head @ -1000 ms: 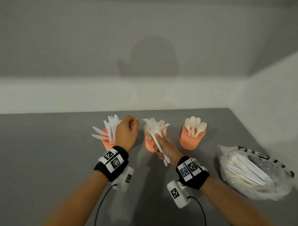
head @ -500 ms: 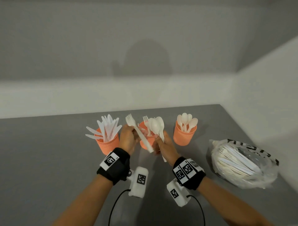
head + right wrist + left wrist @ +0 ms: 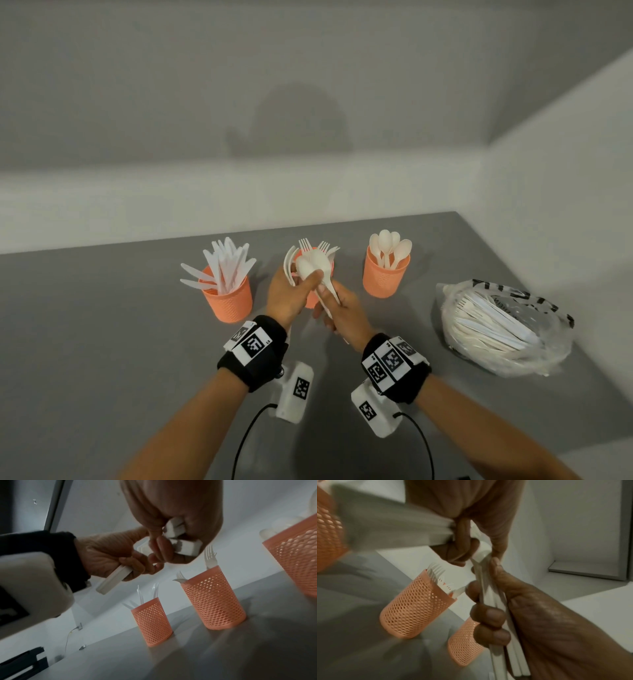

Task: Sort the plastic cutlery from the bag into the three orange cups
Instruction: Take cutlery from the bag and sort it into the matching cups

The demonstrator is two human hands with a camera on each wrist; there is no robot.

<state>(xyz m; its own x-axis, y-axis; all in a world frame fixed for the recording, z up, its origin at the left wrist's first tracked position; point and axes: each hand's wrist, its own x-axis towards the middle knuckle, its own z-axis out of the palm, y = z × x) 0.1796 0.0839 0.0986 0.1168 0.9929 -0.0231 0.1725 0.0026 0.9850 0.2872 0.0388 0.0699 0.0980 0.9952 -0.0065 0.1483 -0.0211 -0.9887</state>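
Observation:
Three orange mesh cups stand in a row: knives in the left cup [image 3: 228,301], forks in the middle cup [image 3: 214,601], spoons in the right cup [image 3: 385,278]. In front of the middle cup my right hand [image 3: 330,306] grips a bundle of white cutlery [image 3: 317,265] by the handles, spoon heads up. My left hand [image 3: 303,282] holds a white fork [image 3: 111,580] in its curled fingers. Its thumb and forefinger pinch a piece of the bundle. The clear bag of cutlery [image 3: 503,325] lies at the right.
The grey table [image 3: 102,342] ends at a white wall behind the cups and another wall just right of the bag. Cables run from the wrist cameras toward the table's near edge.
My left hand, still holding the fork, has moved right to the bundle and now pinches a piece of it. The right hand has stayed in front of the middle cup.

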